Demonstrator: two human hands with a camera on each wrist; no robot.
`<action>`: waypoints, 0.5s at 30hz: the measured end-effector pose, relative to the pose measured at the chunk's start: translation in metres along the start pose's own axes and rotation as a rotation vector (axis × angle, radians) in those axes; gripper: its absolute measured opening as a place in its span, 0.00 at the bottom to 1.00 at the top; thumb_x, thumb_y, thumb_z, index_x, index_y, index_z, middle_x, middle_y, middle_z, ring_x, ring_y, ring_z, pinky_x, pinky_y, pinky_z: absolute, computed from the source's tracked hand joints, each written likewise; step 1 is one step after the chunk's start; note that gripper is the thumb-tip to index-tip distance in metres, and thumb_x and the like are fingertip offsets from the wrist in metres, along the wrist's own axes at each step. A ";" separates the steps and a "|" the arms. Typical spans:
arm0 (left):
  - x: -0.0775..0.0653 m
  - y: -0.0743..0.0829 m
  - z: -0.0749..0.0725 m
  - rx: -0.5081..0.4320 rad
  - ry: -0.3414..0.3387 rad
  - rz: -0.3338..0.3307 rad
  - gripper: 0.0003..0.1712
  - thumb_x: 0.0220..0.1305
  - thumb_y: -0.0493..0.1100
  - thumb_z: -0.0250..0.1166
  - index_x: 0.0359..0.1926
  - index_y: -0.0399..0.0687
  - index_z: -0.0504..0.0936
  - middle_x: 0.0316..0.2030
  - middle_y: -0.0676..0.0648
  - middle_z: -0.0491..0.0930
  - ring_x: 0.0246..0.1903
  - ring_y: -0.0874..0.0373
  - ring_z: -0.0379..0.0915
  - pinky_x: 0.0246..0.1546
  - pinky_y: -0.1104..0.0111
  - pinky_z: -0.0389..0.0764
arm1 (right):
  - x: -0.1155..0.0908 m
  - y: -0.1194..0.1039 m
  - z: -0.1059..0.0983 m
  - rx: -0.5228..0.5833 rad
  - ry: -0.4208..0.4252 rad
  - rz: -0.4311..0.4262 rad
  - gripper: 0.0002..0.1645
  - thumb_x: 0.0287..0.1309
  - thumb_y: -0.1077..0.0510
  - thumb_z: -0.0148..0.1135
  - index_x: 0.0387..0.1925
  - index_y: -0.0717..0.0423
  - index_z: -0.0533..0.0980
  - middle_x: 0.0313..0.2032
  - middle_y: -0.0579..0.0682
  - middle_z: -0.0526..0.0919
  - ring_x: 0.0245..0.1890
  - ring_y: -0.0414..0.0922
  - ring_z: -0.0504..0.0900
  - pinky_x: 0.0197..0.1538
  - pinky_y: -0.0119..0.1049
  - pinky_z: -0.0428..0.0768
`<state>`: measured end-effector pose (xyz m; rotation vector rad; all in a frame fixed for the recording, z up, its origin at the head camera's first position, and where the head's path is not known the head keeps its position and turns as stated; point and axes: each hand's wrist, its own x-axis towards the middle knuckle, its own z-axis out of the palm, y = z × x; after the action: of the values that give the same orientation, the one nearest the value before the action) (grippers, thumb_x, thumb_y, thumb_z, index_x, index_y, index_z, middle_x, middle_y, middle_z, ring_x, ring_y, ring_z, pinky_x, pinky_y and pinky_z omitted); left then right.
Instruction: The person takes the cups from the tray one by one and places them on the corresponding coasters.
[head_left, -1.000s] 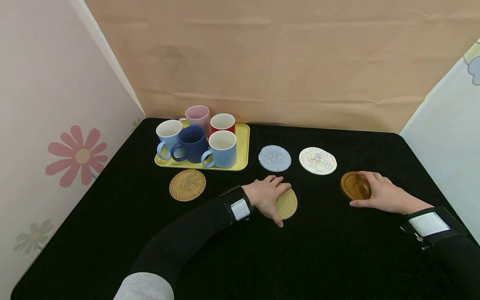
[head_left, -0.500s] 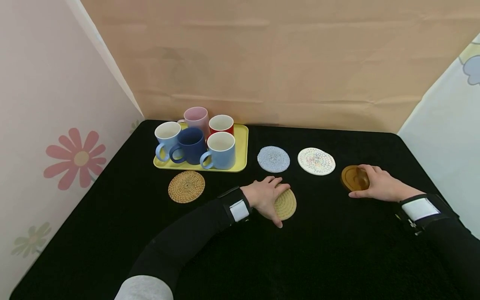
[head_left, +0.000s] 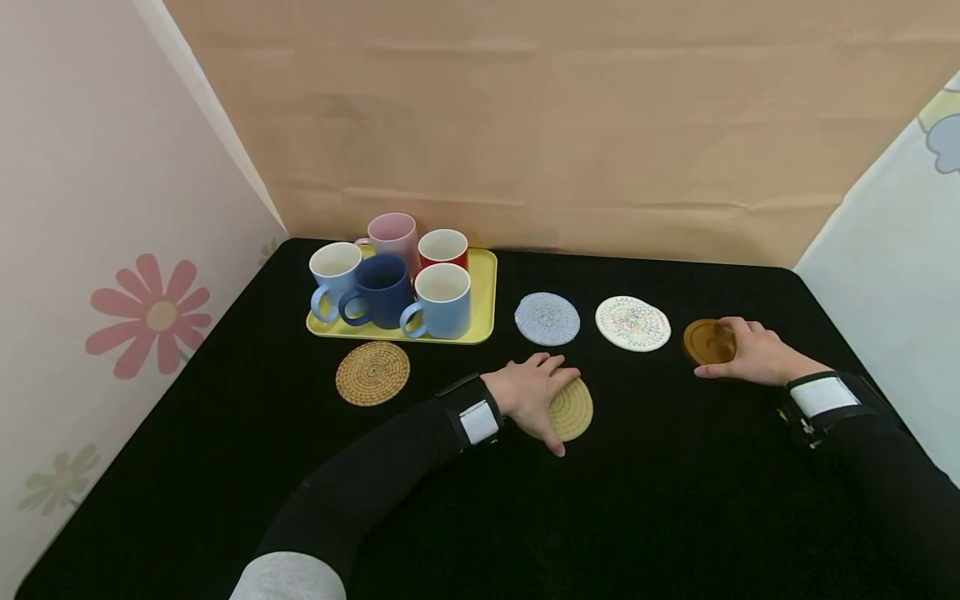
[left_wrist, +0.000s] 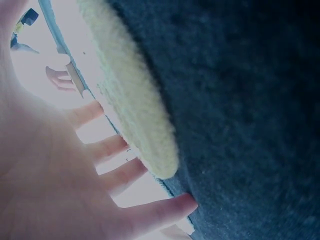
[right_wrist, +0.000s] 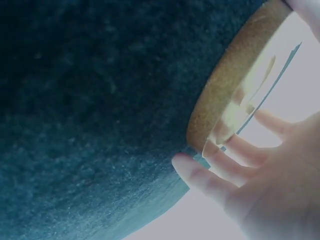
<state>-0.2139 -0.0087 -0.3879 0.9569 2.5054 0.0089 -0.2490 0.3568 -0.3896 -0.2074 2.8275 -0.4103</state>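
Observation:
My left hand rests with spread fingers over the left part of a round beige woven coaster. Its little finger touches the dark cloth beside the coaster's edge in the left wrist view. Farther right, my right hand holds a round brown wooden coaster, thumb at the near edge and fingers at the far side. The right wrist view shows the thick rim of this wooden coaster close over the cloth, fingers along its edge.
A yellow tray at the back left carries several mugs, among them a dark blue mug. Before it lies a brown woven coaster. A light blue coaster and a white patterned coaster lie farther back.
The right hand has moved the wooden coaster away from the person, toward the back of the table. The left hand and the beige coaster have stayed in place.

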 end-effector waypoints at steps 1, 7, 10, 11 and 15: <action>0.001 0.000 0.000 -0.002 -0.002 0.001 0.64 0.44 0.73 0.71 0.76 0.63 0.47 0.75 0.47 0.44 0.72 0.48 0.41 0.62 0.45 0.62 | 0.001 0.001 0.000 0.002 0.000 0.004 0.67 0.49 0.33 0.69 0.64 0.79 0.47 0.56 0.84 0.53 0.52 0.77 0.58 0.50 0.71 0.64; 0.003 -0.002 0.002 -0.010 -0.006 0.010 0.65 0.43 0.73 0.71 0.76 0.63 0.47 0.75 0.47 0.44 0.72 0.48 0.40 0.62 0.45 0.62 | 0.006 0.005 -0.004 0.005 0.007 0.015 0.66 0.50 0.33 0.68 0.63 0.81 0.48 0.55 0.84 0.54 0.52 0.77 0.58 0.51 0.71 0.63; 0.004 -0.002 0.002 -0.010 -0.007 0.009 0.65 0.43 0.73 0.71 0.76 0.63 0.47 0.75 0.47 0.44 0.72 0.48 0.40 0.62 0.45 0.62 | 0.009 0.007 -0.005 0.009 0.015 0.022 0.66 0.50 0.32 0.68 0.63 0.81 0.48 0.54 0.83 0.55 0.51 0.76 0.59 0.50 0.70 0.64; 0.003 -0.002 0.002 -0.010 -0.005 0.008 0.65 0.43 0.73 0.71 0.76 0.63 0.47 0.75 0.47 0.44 0.72 0.48 0.40 0.62 0.45 0.62 | 0.010 0.007 -0.006 0.010 0.019 0.024 0.67 0.50 0.32 0.68 0.63 0.81 0.48 0.54 0.83 0.55 0.51 0.76 0.59 0.50 0.70 0.64; 0.003 -0.002 0.001 -0.005 -0.003 0.005 0.65 0.42 0.73 0.71 0.76 0.63 0.47 0.75 0.47 0.44 0.72 0.48 0.40 0.62 0.45 0.62 | 0.014 0.010 -0.007 0.009 0.030 0.040 0.68 0.49 0.31 0.68 0.63 0.82 0.47 0.53 0.83 0.55 0.51 0.76 0.59 0.50 0.70 0.64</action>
<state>-0.2162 -0.0086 -0.3904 0.9605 2.4992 0.0149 -0.2657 0.3655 -0.3901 -0.1429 2.8538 -0.4211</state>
